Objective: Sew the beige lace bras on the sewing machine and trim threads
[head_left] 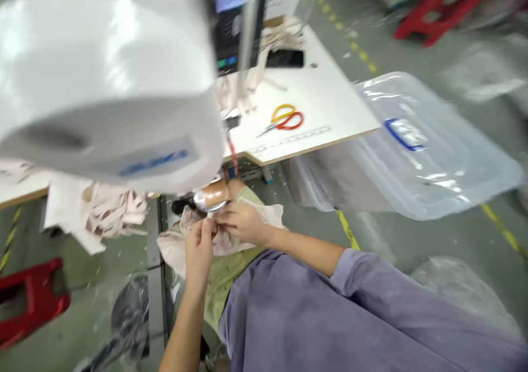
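Pale pink fabric point(175, 249) lies over my lap and hangs down on both sides of my hands. My left hand point(199, 251) pinches the fabric near its middle, thumb and finger pressed together. Close beside it, my right hand point(241, 223) has its fingers closed on the same cloth, the fingertips of both hands nearly touching. Just beyond the hands is the machine's rounded, shiny metal and orange-brown part point(212, 195). The exact spot held between the fingers is blurred and too small to make out.
A large white sewing machine head point(111, 86) fills the upper left. Scissors point(284, 120) and a phone point(285, 58) lie on the white table point(330, 97). Pink fabric strips point(115, 210) hang at left. A lidded plastic bin point(437, 152) stands at right, a red stool point(33, 300) lower left.
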Tool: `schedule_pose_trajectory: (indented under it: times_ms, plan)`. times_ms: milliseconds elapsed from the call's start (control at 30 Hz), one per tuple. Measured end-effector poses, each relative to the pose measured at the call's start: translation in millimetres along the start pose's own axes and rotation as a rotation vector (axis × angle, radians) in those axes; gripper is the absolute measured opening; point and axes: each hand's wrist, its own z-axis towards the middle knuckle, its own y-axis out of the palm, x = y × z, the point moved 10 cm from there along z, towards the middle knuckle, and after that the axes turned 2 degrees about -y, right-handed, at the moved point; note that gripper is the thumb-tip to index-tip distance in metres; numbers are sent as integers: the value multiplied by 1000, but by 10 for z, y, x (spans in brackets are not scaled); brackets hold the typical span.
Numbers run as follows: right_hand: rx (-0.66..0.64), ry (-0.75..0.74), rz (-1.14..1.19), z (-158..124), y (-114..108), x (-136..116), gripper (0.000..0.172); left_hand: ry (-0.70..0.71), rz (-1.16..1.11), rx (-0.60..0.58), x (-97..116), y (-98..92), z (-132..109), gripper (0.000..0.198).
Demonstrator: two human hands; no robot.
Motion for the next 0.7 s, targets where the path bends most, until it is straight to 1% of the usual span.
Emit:
schedule_pose_trajectory:
  times_ms: [67, 100, 133, 167, 200, 233, 267, 333, 367, 400, 433, 467, 533, 600, 633, 700]
  plan:
    - [-123, -102, -42, 31, -44, 104, 21, 0, 40, -47, -3, 83, 98, 47]
    - [-188, -94, -93, 68, -140, 258, 21, -2, 45, -67, -11, 110, 138, 47]
    - [-234, -39, -168, 128, -312, 482, 22, 2, 56, -76, -15, 119, 166, 47]
    - [-254, 49, -259, 206, -567, 755, 25, 14, 79, -72, -12, 107, 180, 46]
    - [-244, 213, -393, 286, -912, 1110, 29, 33, 112, -57, 0, 81, 180, 46]
    - [-212, 293, -466, 388, -1276, 1373, 37, 52, 149, -44, 17, 54, 167, 46]
    - [-199, 326, -502, 504, -1599, 1589, 42, 68, 183, -36, 37, 34, 148, 46]
    - [-269, 370, -562, 701, -2068, 1971, 41, 80, 208, -54, 73, 33, 113, 46]
    - [-290, 379, -582, 778, -2248, 2104, 41, 75, 189, -76, 89, 48, 102, 45]
    - [-320, 386, -600, 825, -2371, 2202, 41, 64, 154, -102, 104, 69, 98, 45]
    - [-347, 386, -611, 842, -2446, 2258, 41, 47, 108, -127, 117, 91, 97, 44]
    - [-375, 383, -617, 824, -2474, 2274, 41, 29, 56, -149, 129, 111, 96, 43]
    - [-438, 371, -617, 681, -2406, 2205, 38, -5, -48, -163, 145, 121, 86, 42]
    - [-474, 366, -608, 423, -2244, 2015, 36, -39, -115, -153, 134, 97, 54, 42]
    - [-489, 365, -596, 265, -2136, 1879, 37, -58, -139, -150, 118, 82, 32, 42]
    - [-390, 413, -536, -38, -1997, 1554, 42, -91, -191, -156, 86, 57, -6, 40]
